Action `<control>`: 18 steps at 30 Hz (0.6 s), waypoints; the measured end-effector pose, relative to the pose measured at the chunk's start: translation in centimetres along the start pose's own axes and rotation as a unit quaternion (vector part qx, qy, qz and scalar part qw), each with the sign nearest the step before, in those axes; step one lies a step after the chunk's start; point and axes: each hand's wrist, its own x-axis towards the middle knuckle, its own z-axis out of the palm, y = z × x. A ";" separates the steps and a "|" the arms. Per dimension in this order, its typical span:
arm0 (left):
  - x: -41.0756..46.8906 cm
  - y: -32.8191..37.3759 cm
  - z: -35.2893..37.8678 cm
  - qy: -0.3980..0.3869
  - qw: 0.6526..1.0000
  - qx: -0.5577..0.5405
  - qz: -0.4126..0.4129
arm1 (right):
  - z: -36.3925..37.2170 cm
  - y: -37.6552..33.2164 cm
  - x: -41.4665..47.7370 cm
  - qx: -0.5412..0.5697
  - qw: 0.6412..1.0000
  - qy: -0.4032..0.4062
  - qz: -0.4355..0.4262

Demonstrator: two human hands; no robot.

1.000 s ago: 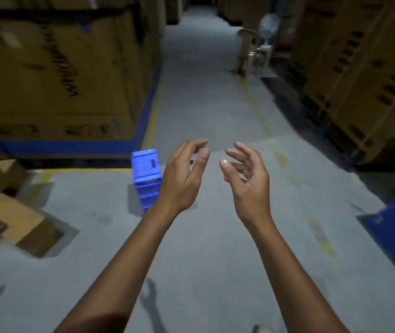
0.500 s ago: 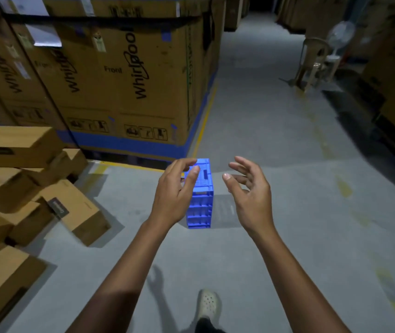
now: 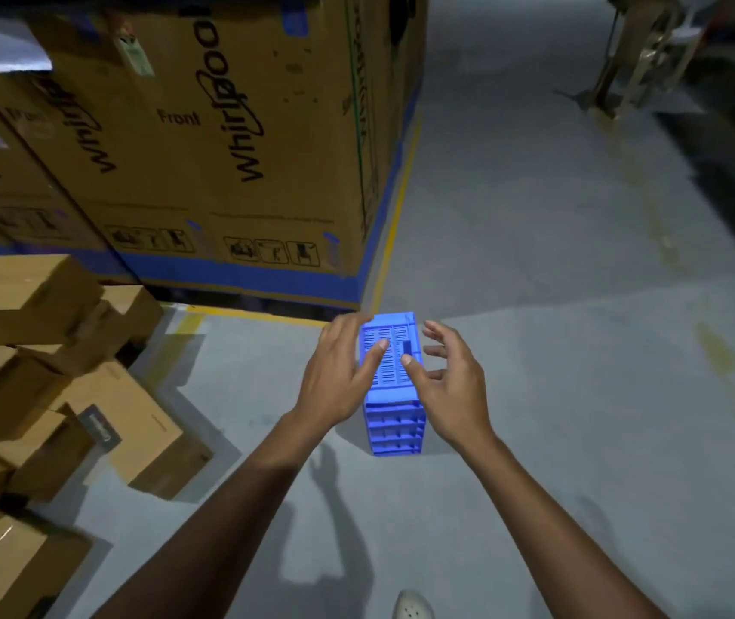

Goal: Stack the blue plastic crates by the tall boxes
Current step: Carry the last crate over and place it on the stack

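A stack of blue plastic crates [image 3: 394,419] stands on the grey floor, just in front of the corner of the tall cardboard boxes [image 3: 204,140]. The top crate shows a slotted face. My left hand [image 3: 339,373] hovers at the stack's left side with fingers spread, its thumb over the top crate. My right hand [image 3: 450,381] hovers at the right side, fingers apart, thumb over the top face. Neither hand grips anything. The hands hide the upper side edges of the stack.
Several smaller brown cartons [image 3: 39,373] lie piled at the left. A yellow floor line [image 3: 394,216] runs along the tall boxes. An aisle of grey floor [image 3: 557,239] stretches ahead and right, with a chair frame [image 3: 638,60] at the far end. My shoe [image 3: 412,606] shows at the bottom.
I have come closer to the crate stack, which has shifted from left of my hands to between them. Both hands have reached forward over its top.
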 end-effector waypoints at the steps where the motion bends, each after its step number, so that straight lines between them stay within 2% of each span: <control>1: 1.0 -1.6 1.5 -0.011 1.000 0.013 0.007 | 0.9 1.7 1.5 -0.014 1.000 -0.004 0.003; 6: 4.9 -13.5 11.3 -0.128 0.980 0.123 0.091 | 6.3 14.3 7.1 -0.092 0.995 -0.014 0.044; 9: 6.5 -21.2 18.1 -0.204 0.960 0.165 0.095 | 9.5 24.1 8.8 -0.150 0.985 -0.038 0.073; 13: 7.5 -27.9 25.9 -0.225 0.955 0.172 0.090 | 12.9 34.6 10.7 -0.260 0.958 -0.082 0.091; 18: 7.7 -33.6 34.2 -0.265 0.940 0.189 0.104 | 17.3 42.5 12.9 -0.359 0.914 -0.135 0.135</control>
